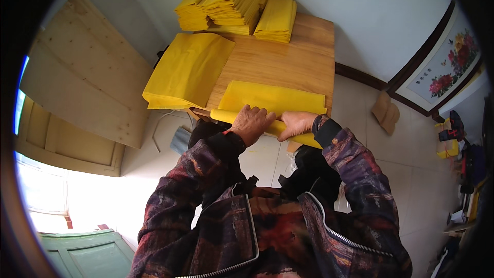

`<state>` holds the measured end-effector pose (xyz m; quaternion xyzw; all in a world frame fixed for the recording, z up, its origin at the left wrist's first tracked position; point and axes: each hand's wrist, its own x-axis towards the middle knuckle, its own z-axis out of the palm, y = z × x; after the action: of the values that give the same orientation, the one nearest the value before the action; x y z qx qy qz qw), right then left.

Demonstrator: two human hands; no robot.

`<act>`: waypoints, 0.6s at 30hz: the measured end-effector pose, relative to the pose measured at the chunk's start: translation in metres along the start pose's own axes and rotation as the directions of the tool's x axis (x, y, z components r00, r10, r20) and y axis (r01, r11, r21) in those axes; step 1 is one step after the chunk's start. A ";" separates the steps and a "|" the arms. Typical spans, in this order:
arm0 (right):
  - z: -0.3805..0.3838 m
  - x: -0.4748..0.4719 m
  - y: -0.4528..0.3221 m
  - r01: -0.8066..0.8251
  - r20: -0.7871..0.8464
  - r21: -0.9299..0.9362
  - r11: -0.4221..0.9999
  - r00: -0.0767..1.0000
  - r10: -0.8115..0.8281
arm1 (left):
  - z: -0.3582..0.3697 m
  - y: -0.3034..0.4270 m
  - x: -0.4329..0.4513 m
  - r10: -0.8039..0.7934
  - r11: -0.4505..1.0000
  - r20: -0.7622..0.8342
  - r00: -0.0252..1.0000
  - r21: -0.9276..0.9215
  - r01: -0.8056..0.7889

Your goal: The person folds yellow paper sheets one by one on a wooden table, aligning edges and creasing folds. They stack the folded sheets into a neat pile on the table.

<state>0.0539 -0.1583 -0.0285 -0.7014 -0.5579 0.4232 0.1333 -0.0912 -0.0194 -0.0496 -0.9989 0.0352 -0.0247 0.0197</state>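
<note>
A yellow sheet (pixel 272 94), perhaps cloth or paper, lies at the near edge of a wooden table (pixel 283 60), its near part folded or rolled over. On that near part rests my left hand (pixel 252 123), its fingers curled on the yellow material. Just to the right, my right hand (pixel 297 123) grips the same folded part, thumb towards me. The sheet's right end hangs past the table edge below my right wrist. Larger flat yellow sheets (pixel 189 69) lie in a pile on the table's left side.
Folded yellow stacks (pixel 231 0) stand at the table's back, with a smaller one (pixel 276 17) beside them. A large wooden board (pixel 88 69) leans at the left. Brown cardboard (pixel 386 114) lies on the floor at the right, near a framed flower picture (pixel 444 65).
</note>
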 end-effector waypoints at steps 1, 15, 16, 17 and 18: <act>0.003 -0.003 -0.002 -0.008 -0.094 -0.125 0.992 0.996 -0.004 | 0.001 0.001 0.000 -0.018 1.000 0.005 1.000 0.016 0.018; 0.002 -0.014 -0.011 0.008 -0.066 0.054 0.999 0.998 -0.004 | -0.027 0.004 -0.004 -0.042 0.996 0.073 0.996 -0.074 0.047; 0.008 -0.018 -0.012 -0.010 -0.186 -0.118 0.993 0.982 -0.013 | -0.027 0.000 -0.004 -0.099 0.984 0.113 0.989 -0.138 0.115; 0.014 -0.022 -0.014 -0.076 -0.295 -0.287 0.955 0.956 -0.012 | -0.029 -0.004 -0.002 -0.154 0.962 0.165 0.974 -0.202 0.186; 0.024 -0.025 -0.018 -0.119 -0.424 -0.492 0.862 0.898 -0.119 | -0.031 -0.012 0.000 -0.112 0.949 0.291 0.950 -0.251 0.189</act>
<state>0.0240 -0.1817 -0.0198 -0.7886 -0.6042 0.0921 0.0671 -0.0916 -0.0088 -0.0181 -0.9854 -0.0419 0.1168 -0.1168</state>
